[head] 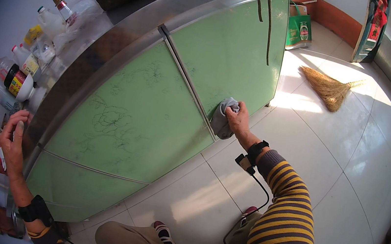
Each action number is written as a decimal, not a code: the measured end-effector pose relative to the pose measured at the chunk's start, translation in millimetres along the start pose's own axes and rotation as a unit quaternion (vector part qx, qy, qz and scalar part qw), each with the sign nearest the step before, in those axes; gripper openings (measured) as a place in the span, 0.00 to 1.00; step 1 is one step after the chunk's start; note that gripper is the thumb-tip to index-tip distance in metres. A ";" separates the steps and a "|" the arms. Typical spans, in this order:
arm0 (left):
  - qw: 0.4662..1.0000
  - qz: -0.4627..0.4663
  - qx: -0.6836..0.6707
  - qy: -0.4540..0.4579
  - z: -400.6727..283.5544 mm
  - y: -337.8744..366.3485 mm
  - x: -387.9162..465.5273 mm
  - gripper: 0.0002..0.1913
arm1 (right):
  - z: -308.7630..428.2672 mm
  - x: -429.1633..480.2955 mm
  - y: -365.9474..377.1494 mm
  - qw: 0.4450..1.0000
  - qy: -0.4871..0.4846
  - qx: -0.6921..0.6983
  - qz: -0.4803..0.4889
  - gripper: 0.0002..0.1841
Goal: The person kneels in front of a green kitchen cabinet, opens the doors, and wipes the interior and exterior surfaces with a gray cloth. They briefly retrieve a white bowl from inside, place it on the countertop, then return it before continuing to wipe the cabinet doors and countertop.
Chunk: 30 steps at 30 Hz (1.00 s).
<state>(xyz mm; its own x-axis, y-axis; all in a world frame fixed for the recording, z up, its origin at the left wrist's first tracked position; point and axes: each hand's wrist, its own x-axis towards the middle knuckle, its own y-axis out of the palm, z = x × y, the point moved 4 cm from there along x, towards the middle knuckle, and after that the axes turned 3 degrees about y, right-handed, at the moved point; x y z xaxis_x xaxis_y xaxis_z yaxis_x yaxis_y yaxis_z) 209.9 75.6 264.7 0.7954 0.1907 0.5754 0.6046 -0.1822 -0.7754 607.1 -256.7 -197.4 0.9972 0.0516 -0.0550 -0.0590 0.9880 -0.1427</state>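
A crumpled grey cloth is gripped in my right hand. It rests against the lower part of a green cabinet door, beside the metal strip between two panels. Fine dark flower line drawings mark the neighbouring green panel. My left hand is raised at the left end of the cabinet, by the countertop edge, fingers bent and apart with nothing seen in them. Whether its fingertips touch the counter I cannot tell. Both wrists wear black straps.
Several bottles and jars, among them a white jar with a black lid, crowd the countertop by the wall. A dark cord hangs over the right door. On the tiled floor lie a straw broom and, farther back, a green bag.
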 end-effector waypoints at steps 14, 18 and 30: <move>1.000 0.017 -0.022 0.007 4.5 -2.5 0.5 0.11 | -11.6 0.7 -3.2 1.000 0.003 0.002 -0.026 0.32; 1.000 0.002 -0.029 -0.009 7.7 -2.0 -0.6 0.10 | -8.6 -5.9 6.0 0.998 -0.009 -0.028 -0.051 0.32; 1.000 0.008 -0.008 0.005 6.3 -2.7 0.6 0.10 | 57.4 45.1 -43.8 0.969 -0.096 0.059 -0.219 0.29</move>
<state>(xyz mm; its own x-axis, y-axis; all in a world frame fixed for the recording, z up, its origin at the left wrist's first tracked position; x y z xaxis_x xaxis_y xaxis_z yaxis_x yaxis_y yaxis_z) 208.5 82.3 265.5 0.8051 0.1789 0.5655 0.5925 -0.2014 -0.7800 657.4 -289.4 -136.8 0.9162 -0.3618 0.1722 0.3665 0.9304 0.0049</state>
